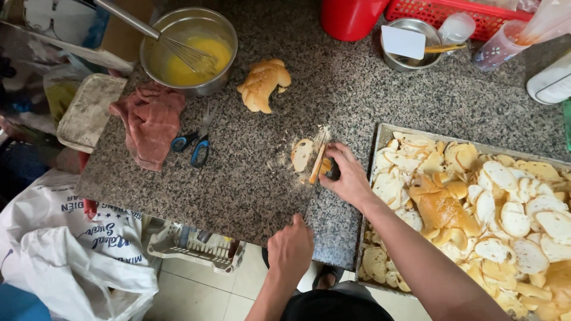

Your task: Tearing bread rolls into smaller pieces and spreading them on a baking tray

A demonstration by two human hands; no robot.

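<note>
Our right hand [348, 175] pinches a bread end [325, 166] against a knife [317, 161]; left hand [290, 249], fisted, rests at the desk [238, 184] edge, six o'clock.

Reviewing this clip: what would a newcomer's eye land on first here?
Most striking is the metal tray at the right, heaped with sliced bread and a whole golden loaf. Mid-counter, the right hand cuts a small piece of bread with a knife, while the left hand rests at the counter's edge. At the back stands a bowl of beaten egg with a whisk.
</note>
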